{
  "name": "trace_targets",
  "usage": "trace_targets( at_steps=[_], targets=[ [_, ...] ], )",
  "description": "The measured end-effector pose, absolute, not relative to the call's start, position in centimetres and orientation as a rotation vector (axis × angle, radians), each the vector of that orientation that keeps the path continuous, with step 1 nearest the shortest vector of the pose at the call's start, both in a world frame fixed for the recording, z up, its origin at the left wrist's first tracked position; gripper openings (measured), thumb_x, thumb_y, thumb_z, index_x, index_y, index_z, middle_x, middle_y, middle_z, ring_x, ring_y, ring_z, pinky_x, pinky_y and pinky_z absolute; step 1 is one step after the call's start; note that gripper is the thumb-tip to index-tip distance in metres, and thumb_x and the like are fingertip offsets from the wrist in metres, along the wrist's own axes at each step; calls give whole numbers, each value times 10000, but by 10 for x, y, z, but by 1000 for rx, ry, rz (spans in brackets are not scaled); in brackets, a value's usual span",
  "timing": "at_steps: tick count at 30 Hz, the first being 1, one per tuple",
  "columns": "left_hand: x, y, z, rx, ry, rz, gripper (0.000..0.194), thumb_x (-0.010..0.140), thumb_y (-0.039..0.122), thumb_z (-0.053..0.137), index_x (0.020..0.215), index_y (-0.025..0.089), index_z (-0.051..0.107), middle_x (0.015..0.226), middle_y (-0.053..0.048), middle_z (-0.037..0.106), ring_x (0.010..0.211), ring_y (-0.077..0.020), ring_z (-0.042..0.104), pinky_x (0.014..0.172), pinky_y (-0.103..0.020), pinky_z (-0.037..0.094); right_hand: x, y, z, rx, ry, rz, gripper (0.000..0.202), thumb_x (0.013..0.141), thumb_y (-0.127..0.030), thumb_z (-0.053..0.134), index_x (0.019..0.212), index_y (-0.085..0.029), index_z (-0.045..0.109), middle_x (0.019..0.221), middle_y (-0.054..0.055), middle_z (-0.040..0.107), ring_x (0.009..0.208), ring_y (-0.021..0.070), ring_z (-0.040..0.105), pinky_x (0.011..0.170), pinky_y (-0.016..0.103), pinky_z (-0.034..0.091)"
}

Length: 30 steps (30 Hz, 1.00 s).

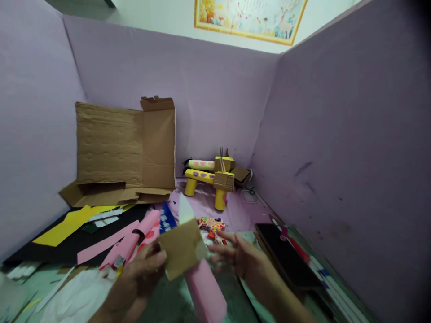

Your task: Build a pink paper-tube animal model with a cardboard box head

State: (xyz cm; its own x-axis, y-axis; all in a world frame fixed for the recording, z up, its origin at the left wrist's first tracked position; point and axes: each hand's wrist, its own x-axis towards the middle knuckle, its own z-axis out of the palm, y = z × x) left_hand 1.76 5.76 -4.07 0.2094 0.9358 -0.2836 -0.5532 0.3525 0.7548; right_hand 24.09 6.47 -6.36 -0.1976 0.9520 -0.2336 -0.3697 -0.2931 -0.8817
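My left hand (144, 269) grips a squarish piece of brown cardboard (180, 249) at its left edge, thumb on the near face. Below and partly behind the cardboard is a pink paper-covered tube (205, 291); whether the two are joined, I cannot tell. A pointed white piece (185, 210) and a pointed blue patterned piece (166, 217) show just beyond the cardboard's top edge. My right hand (240, 255), slightly blurred, is to the right of the cardboard with its fingers apart and nothing in them.
Two yellow spotted animal figures (202, 176) stand at the back. Left of them rises an opened cardboard box (111, 148). Yellow paper (63, 226) and pink rolls (126, 246) lie at left; a dark flat device (286, 255) lies at right. Lilac walls (336, 134) enclose the table.
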Motion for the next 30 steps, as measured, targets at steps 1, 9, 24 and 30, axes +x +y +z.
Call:
trace_targets(
  at_steps=[1, 9, 24, 30],
  targets=[
    [11, 60, -37, 542, 850, 1153, 454, 573, 201, 755, 1014, 138, 669, 912, -105, 720, 883, -285, 657, 767, -335, 530, 253, 72, -61, -1219, -1036, 1406, 574, 662, -579, 535, 1027, -142, 607, 934, 113, 698, 853, 243, 633, 730, 343, 450],
    [-10, 82, -42, 518, 879, 1285, 487, 635, 129, 725, 1105, 152, 602, 997, -99, 698, 864, -232, 668, 670, -247, 558, 256, 124, -82, -1832, -1346, 920, 276, 459, -396, 765, 452, -199, 572, 428, 9, 511, 622, 233, 545, 537, 284, 276],
    [1, 83, -43, 440, 954, 1328, 291, 735, 102, 599, 1025, 105, 624, 1000, -134, 697, 915, -270, 663, 777, -394, 557, 251, 98, -58, -1126, -913, 1579, 268, 591, -350, 729, 641, -133, 581, 451, -61, 447, 381, 37, 383, 406, 154, 427],
    [17, 83, -70, 558, 1014, 1057, 361, 710, 318, 670, 1011, 119, 658, 963, -132, 712, 854, -272, 667, 676, -342, 539, 265, 80, -64, -544, -602, 1986, 261, 655, -314, 754, 615, -119, 584, 493, -77, 425, 330, -12, 203, 256, 84, 221]
  ],
)
